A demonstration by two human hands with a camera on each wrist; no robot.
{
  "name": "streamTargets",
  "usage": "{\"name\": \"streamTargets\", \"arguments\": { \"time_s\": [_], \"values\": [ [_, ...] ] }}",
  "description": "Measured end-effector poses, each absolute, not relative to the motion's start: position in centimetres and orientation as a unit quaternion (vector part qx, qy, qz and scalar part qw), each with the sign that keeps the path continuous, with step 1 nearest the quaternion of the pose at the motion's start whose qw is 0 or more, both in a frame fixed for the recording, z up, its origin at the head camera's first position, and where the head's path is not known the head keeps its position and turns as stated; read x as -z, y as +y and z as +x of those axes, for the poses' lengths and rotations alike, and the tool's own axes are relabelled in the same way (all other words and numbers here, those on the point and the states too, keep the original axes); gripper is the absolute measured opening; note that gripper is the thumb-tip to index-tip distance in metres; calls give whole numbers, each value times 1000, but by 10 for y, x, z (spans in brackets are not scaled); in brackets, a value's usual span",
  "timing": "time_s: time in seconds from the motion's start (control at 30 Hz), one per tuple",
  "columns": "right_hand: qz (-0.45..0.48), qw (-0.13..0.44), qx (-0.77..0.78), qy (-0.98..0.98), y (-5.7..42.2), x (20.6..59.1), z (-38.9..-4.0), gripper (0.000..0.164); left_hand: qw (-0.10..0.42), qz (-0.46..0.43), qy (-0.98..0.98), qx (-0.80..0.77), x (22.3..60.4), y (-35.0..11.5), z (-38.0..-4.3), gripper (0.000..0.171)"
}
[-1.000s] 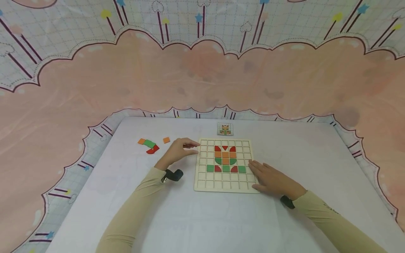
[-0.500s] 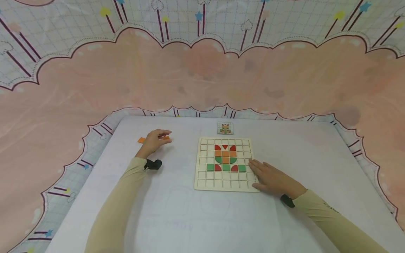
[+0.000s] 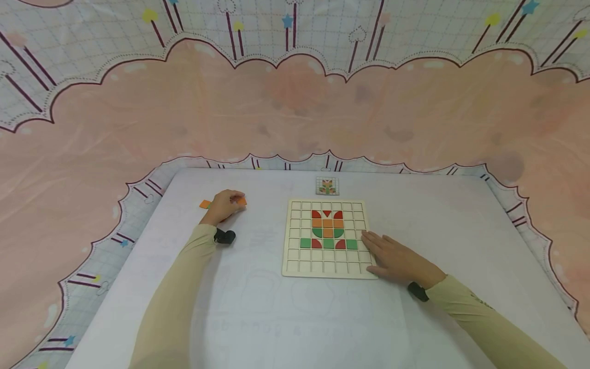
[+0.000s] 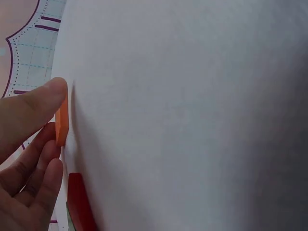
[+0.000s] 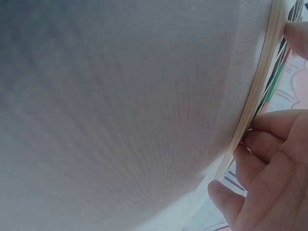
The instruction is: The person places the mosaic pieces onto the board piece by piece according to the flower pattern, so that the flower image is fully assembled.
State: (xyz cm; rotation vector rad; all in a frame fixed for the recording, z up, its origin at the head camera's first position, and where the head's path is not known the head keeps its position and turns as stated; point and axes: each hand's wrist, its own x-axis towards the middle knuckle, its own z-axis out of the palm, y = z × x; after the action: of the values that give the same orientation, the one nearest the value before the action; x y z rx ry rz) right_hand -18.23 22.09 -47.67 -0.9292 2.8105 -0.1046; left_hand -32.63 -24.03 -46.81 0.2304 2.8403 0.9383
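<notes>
My left hand (image 3: 223,206) pinches an orange square tile (image 4: 63,120) between thumb and fingers, at the left of the table. In the left wrist view the tile stands just off the white surface or touches it; I cannot tell which. Close below it lies a red tile (image 4: 81,202). Another orange tile (image 3: 205,204) shows past my wrist, with a sliver of green beside it. My right hand (image 3: 396,260) rests with extended fingers on the right edge of the wooden grid board (image 3: 329,269). Red, orange and green tiles form a pattern on the board.
Behind the board lies a small pattern card (image 3: 327,186) with a similar coloured figure. All of it stands on a white-covered table (image 3: 286,328). A patterned cloth (image 3: 295,113) hangs beyond the table's far edge.
My left hand has moved left from the board's upper left edge to the loose tiles and taken hold of the orange tile. My right hand has stayed on the board's edge.
</notes>
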Motion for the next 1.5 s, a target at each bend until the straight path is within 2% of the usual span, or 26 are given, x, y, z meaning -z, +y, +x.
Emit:
{"name": "streamTargets", "arguments": {
  "time_s": [0.37,0.8,1.5],
  "values": [
    [-316,94,38,943,221,476,-183,77,74,86,947,-301,473,-256,-328,41],
    [-311,99,35,945,224,476,-185,77,84,44,953,-287,468,-293,-317,41],
    [-316,83,41,944,222,476,-182,77,88,11,955,-283,464,-305,-311,38]
  ]
}}
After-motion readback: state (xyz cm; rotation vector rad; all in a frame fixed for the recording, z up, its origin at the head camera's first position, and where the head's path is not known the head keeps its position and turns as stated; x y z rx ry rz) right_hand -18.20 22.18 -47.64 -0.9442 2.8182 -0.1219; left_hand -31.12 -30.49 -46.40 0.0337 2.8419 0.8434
